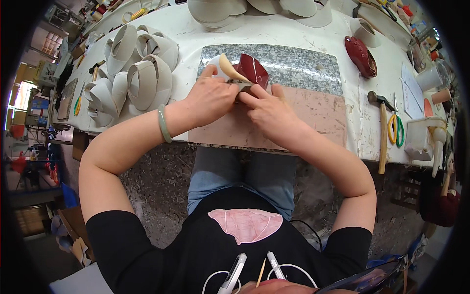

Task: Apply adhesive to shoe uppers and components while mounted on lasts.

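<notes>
Both hands work on a glossy dark red shoe upper with beige lining, held just above the work board. My left hand grips its near left edge, fingers bent and close together, with a green bangle on that wrist. From the other side my right hand pinches the near edge of the same piece. The fingertips of both hands nearly meet and hide the part between them. A second dark red upper lies apart at the right.
Under my hands lie a pinkish board and a speckled grey slab. Curled pale grey pieces are heaped at the left, with more at the back. A hammer, scissors and a white container sit at the right.
</notes>
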`<state>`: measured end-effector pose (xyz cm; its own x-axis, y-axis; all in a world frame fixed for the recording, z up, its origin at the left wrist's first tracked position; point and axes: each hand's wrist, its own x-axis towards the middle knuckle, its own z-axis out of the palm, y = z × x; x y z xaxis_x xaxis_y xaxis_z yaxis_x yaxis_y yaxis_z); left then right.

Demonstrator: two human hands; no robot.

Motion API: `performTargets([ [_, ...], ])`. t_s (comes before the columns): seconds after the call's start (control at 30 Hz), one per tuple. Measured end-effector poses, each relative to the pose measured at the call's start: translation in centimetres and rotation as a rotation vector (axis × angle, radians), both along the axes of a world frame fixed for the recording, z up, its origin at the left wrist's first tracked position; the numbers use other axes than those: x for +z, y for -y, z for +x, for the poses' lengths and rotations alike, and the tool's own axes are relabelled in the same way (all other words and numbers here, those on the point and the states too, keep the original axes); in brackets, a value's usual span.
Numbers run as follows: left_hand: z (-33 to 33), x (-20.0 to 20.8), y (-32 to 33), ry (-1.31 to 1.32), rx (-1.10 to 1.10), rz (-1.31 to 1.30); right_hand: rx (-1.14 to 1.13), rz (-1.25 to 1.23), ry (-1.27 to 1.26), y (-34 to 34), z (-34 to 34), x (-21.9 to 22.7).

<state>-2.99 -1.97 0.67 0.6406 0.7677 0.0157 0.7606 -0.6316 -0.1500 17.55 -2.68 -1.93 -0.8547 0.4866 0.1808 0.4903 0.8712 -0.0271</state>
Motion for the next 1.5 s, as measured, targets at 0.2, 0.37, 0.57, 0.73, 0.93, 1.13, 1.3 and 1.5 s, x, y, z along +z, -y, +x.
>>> performTargets([
  [0.2, -1.3, 0.7, -0.2, 0.198, 0.141, -0.224, 0.051, 0.070, -0.132, -1.0, 0.0, -1.9],
  [0.37, -1.5, 0.1, -0.8, 0.094, -0.121, -0.082, 0.050, -0.060, -0.123, -0.7, -1.3, -1.2],
  [0.57, -2.6, 1.2, 0.0, 0.080, 0.034, -0.221, 0.006, 0.017, -0.093, 0.3, -1.2, -1.9],
  [0.73, -2.3, 0.6, 0.3, 0.090, 0.081, -0.135, 0.020, -0.069, -0.150, -0.3, -1.4, -1.2],
  [0.93, -2.1, 1.1, 0.6, 0.045, 0.190, -0.144, 0.003, -0.107, 0.060, 0.1, -2.9, -0.2],
  [1.13, -3.3, 1.4, 1.4, 0.238, 0.368, -0.296, 0.049, -0.115, -0.126, -0.6, -2.7, -1.4],
  [1.3, -3.3, -1.0, 1.8, 0.203, 0.142, -0.031, 0.050, -0.102, -0.093, -0.6, -3.9, -1.3],
  [1.5, -4.0, 0.3, 3.9, 0.818, -0.088, 0.321, -0.010, -0.015, -0.122, 0.6, -4.4, -1.4],
])
